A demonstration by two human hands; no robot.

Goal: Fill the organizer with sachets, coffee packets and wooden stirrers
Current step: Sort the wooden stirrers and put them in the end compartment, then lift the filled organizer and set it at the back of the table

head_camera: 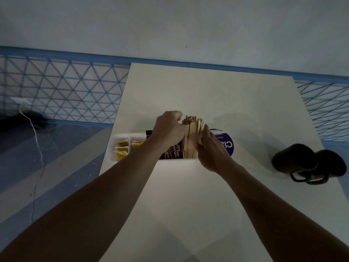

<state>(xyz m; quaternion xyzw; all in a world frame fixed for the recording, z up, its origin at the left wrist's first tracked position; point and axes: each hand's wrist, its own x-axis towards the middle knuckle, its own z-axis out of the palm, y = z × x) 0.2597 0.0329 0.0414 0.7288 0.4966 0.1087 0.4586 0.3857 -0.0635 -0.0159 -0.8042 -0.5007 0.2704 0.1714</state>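
Observation:
A white organizer stands on the white table near its left edge. Its left compartments hold yellow sachets. Dark brown coffee packets stand further right, partly hidden by my left forearm. A thick bundle of wooden stirrers stands upright in the organizer's right end. My left hand presses on the bundle's left side near the top. My right hand holds its right side lower down.
A purple and white packet lies just right of the organizer, behind my right hand. Two black mugs lie at the table's right edge. Left of the table is floor with a white cable and a blue lattice fence.

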